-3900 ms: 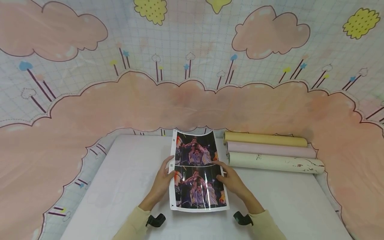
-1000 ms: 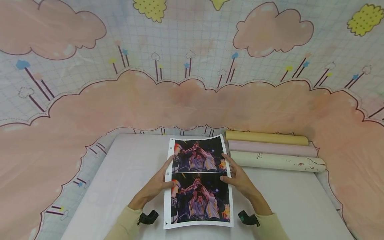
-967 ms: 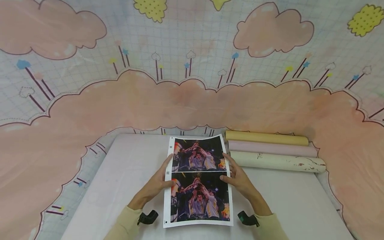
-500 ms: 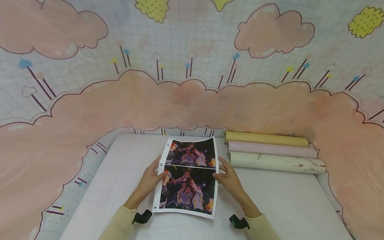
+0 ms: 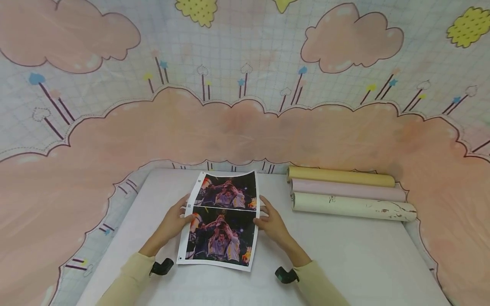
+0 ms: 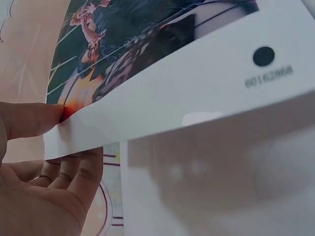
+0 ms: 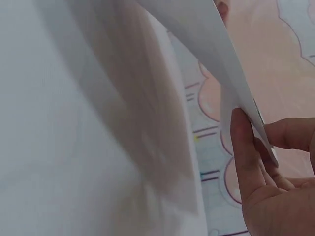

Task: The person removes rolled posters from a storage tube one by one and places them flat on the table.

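A white-bordered sheet of photo paper (image 5: 223,236) bears the same picture twice, one above the other, showing people with raised arms. My left hand (image 5: 171,222) pinches its left edge, thumb on the printed face and fingers behind. On the opposite edge my right hand (image 5: 273,222) pinches it the same way. In the left wrist view the sheet (image 6: 162,108) shows a black dot and a printed number in its margin. The right wrist view shows the sheet's plain white back (image 7: 206,44), bowed and raised over the white tabletop (image 7: 74,147), where a shadow falls.
Three rolls lie side by side at the back right of the table (image 5: 344,263): a yellow roll (image 5: 340,176), a pale pink roll (image 5: 348,190) and a cream patterned roll (image 5: 354,207). A cloud-patterned cloth (image 5: 237,131) hangs behind the table.
Both hands have carried the photo sheet to the left, away from the rolls, and it now leans slightly, top toward the right. The rolls have stayed put.
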The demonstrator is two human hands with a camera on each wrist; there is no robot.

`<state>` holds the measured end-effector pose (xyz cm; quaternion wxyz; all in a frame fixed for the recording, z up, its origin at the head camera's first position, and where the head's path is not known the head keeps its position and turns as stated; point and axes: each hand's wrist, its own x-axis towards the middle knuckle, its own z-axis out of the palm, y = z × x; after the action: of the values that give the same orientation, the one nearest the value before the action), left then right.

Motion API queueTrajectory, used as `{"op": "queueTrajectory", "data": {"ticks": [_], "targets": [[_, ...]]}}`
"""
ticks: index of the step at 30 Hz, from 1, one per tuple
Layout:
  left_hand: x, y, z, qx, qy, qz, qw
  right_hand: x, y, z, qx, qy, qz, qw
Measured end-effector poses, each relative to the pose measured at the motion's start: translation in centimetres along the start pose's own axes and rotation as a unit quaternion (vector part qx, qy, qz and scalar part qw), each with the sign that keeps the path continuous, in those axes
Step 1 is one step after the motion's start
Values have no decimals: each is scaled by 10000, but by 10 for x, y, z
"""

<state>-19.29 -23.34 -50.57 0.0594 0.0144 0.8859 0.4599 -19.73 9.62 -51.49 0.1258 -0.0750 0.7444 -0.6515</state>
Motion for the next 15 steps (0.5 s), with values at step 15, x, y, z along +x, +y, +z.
{"op": "queueTrajectory", "data": {"ticks": [15], "targets": [[25,-40,-34,-64,-117,-405,9991,39,15,53,-68,391,-35,9992]]}}
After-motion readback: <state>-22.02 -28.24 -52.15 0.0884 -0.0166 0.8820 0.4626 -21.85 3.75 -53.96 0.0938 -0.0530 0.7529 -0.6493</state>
